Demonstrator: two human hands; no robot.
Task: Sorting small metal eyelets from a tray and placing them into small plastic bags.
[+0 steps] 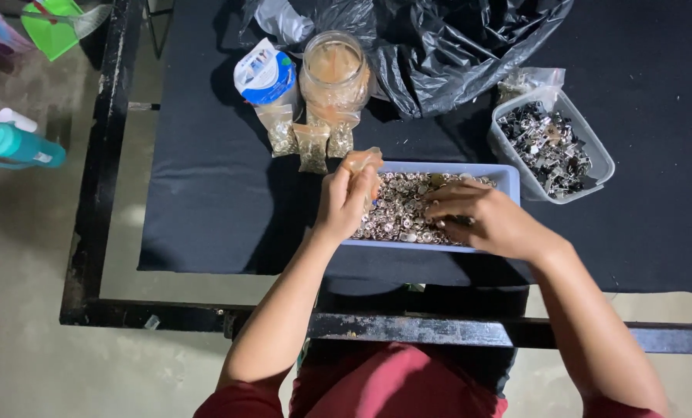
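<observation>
Seated at the desk (206,193), you keep your left hand (344,203) closed around a small clear bag (361,162), held upright at the tray's left end so its mouth stays close to the supply. Your right hand (481,217) lies palm down inside the pale blue tray (508,179), fingers curled into the heap of small silvery metal parts (404,209); whether any are pinched you cannot tell. Just beyond, three filled bags (311,143) lean against a glass jar (335,71) and a white-and-blue pouch (264,73), grouped within reach. To the right sits a clear tub of dark metal clips (551,143), and behind it crumpled black plastic sheeting (454,46).
</observation>
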